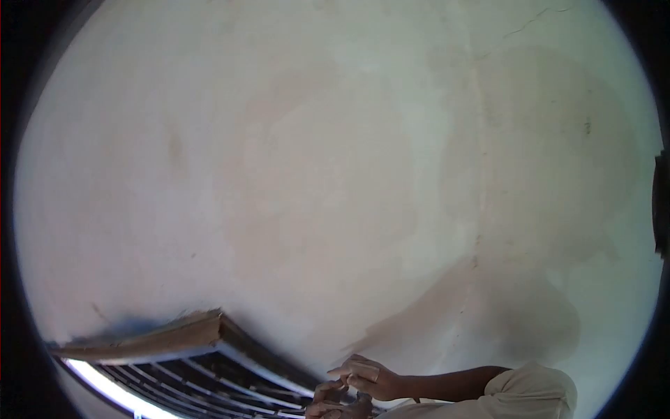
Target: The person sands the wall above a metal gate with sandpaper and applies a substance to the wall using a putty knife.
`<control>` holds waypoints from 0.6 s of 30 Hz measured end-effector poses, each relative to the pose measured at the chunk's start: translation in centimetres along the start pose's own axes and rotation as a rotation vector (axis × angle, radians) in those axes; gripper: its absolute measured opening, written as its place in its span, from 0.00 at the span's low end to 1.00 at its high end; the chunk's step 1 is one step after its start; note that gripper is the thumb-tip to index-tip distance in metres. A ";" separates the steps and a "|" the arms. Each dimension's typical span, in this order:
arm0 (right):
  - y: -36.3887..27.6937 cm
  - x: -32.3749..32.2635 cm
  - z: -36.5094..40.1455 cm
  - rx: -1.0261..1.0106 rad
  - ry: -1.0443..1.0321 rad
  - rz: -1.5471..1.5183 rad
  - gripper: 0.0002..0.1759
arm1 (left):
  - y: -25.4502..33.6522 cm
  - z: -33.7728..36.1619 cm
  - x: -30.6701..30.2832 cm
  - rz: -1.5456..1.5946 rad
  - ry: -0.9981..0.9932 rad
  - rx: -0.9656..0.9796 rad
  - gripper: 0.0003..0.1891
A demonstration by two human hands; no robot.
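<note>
At the bottom edge, my right hand [364, 377] reaches in from the right on a bare forearm, below a pale sleeve [534, 391]. Its fingers are bent and pressed together. Just below it and close against it is my left hand [337, 405], with curled fingers and its lower part cut off by the frame edge. Whatever lies between the fingers of either hand is too small or hidden to name. Beside the hands, on their left, is a dark slatted frame [220, 335].
A pale, stained wall [314, 174] fills most of the view, with a thin crack at the upper right and soft shadows at the lower right. Bright light shows along the slatted frame's lower left. A dark object [660, 206] stands at the far right edge.
</note>
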State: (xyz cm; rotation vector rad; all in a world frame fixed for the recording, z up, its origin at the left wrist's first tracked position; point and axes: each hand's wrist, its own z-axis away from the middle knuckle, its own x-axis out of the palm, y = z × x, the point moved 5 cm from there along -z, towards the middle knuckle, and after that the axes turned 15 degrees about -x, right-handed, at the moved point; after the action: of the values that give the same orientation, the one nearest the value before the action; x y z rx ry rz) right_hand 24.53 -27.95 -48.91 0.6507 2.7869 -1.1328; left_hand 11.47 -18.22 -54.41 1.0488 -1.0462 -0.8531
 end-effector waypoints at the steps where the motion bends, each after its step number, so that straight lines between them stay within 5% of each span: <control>1: -0.7 -0.9 -0.1 -0.075 -0.001 0.078 0.22 | -0.1 -0.6 0.9 -0.012 -0.045 -0.007 0.13; 4: -1.8 -2.8 -0.3 -0.250 0.010 0.190 0.24 | -1.0 -1.5 1.8 -0.030 -0.153 -0.032 0.11; 9: -0.6 -5.6 1.4 -0.018 -0.055 -0.045 0.26 | -0.8 -2.8 5.7 -0.064 -0.056 -0.356 0.18; 13: 0.0 -7.6 3.0 0.117 -0.011 -0.099 0.28 | -1.7 -6.8 7.3 0.013 -0.297 -0.011 0.12; 18: 3.7 -8.2 6.8 0.242 0.217 -0.451 0.35 | 1.0 -7.4 10.4 0.014 -0.214 -0.082 0.12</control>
State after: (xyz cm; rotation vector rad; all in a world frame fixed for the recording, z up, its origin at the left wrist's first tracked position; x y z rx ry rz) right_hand 32.81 -33.11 -54.52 0.1585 3.1071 -1.5819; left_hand 21.65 -25.60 -51.86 0.8944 -1.1855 -1.0049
